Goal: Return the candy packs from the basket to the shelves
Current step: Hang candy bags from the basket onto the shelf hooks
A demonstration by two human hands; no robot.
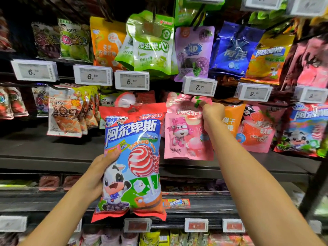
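Note:
My left hand (pixel 99 176) grips the left side of a big blue and red lollipop candy bag (pixel 132 162) with a cartoon cow, held upright in front of the shelves. My right hand (pixel 212 113) pinches the top right corner of a pink candy pack (pixel 184 132) with a pink cartoon robot. That pink pack hangs in the lower hook row, just under the 7.00 price tag (pixel 199 87). No basket is in view.
Hanging candy packs fill two hook rows: green (pixel 153 45), purple (pixel 194 50) and blue (pixel 230 48) above, orange (pixel 231 119) and strawberry pink (pixel 255 130) to the right. Price tags (pixel 131 80) jut forward. A dark shelf ledge (pixel 53 157) runs below, with more candy under it.

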